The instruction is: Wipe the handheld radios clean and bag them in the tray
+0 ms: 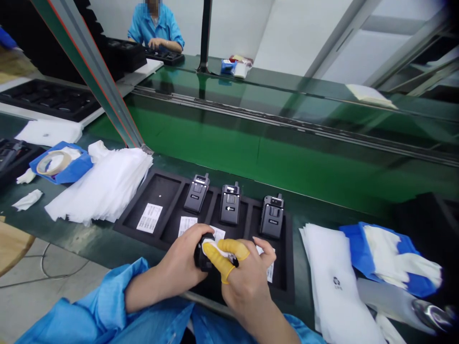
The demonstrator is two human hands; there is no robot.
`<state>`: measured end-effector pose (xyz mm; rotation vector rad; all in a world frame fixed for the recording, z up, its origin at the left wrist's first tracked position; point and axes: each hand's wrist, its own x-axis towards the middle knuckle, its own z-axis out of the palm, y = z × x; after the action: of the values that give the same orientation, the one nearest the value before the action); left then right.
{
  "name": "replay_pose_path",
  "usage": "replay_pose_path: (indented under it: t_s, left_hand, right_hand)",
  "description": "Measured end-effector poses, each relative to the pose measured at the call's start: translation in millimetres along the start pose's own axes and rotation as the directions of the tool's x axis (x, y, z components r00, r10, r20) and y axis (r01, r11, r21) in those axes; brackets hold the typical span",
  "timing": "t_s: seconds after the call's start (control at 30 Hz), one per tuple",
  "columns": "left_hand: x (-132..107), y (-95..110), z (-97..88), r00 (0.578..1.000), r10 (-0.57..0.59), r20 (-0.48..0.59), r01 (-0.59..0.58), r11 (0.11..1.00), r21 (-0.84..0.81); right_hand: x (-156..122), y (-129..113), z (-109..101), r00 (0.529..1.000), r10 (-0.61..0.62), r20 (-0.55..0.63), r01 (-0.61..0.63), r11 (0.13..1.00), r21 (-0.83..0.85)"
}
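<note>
My left hand (181, 260) is wrapped round a black handheld radio (201, 260), seen end-on above the tray's front edge. My right hand (249, 277), with yellow finger cots on thumb and forefinger, pinches a white cloth (225, 247) against that radio. Beyond my hands lies a black compartment tray (290, 270). Three similar radios stand in separate compartments: one left (196, 195), one in the middle (230, 203) and one right (271, 219). White label sheets lie in the compartments, including a label sheet (149, 218) in the leftmost one, which has no radio. My hands partly cover the other sheets.
White foam sleeves (107, 184) are piled left of the tray, more sleeves (333, 282) right. A blue box (77, 167) holds a tape roll (53, 163); another blue box (362, 253) holds white cloths. A bottle (394, 301) lies at right. Across the green bench (229, 138) sits a co-worker (158, 26).
</note>
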<state>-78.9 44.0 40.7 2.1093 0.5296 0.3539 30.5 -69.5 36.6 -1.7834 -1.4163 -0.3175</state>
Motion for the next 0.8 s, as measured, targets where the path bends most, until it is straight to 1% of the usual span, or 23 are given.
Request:
replay_pose_path:
  t_s: [0.13, 0.23, 0.33, 0.47, 0.57, 0.63, 0.73, 0.8]
  left_hand:
    - [-0.2, 0.0, 0.5, 1.0, 0.017, -0.006, -0.017, 1.0, 0.009]
    - [0.3, 1.0, 0.6, 1.0, 0.02, -0.021, -0.02, 1.0, 0.022]
    - [1.2, 2.4, -0.6, 1.0, -0.005, -0.024, 0.005, 1.0, 0.028]
    - [1.5, 3.8, -1.9, 1.0, -0.023, -0.004, 0.023, 1.0, 0.014]
    - [1.1, 3.8, -1.0, 1.0, -0.031, 0.003, 0.031, 0.999, -0.009]
    - [1.0, 3.5, 0.1, 1.0, -0.027, -0.006, 0.027, 0.999, -0.019]
    - [1.9, 3.5, 0.5, 0.999, -0.034, -0.017, 0.034, 0.999, -0.007]
    - [2.8, 3.9, -0.7, 0.998, -0.06, -0.033, 0.06, 0.998, 0.023]
  right_hand:
    - [-3.6, 0.5, -4.6, 1.0, 0.003, 0.0, -0.003, 1.0, 0.007]
    - [-4.5, 4.9, -10.6, 1.0, -0.004, 0.005, 0.004, 1.0, -0.018]
    - [-2.7, 8.6, -12.2, 0.999, 0.018, -0.033, -0.02, 0.998, -0.056]
    - [-0.4, 3.7, -2.9, 0.997, 0.044, -0.068, -0.049, 0.996, -0.074]
    - [-0.9, -4.4, 3.9, 0.996, 0.031, -0.084, -0.038, 0.995, -0.09]
    - [-2.3, -8.6, 5.4, 0.996, 0.025, -0.09, -0.036, 0.991, -0.129]
    - [-6.3, -10.9, 7.3, 0.99, 0.073, -0.118, -0.096, 0.974, -0.203]
    - [-10.6, -10.1, 10.7, 0.99, 0.099, -0.1, -0.118, 0.971, -0.207]
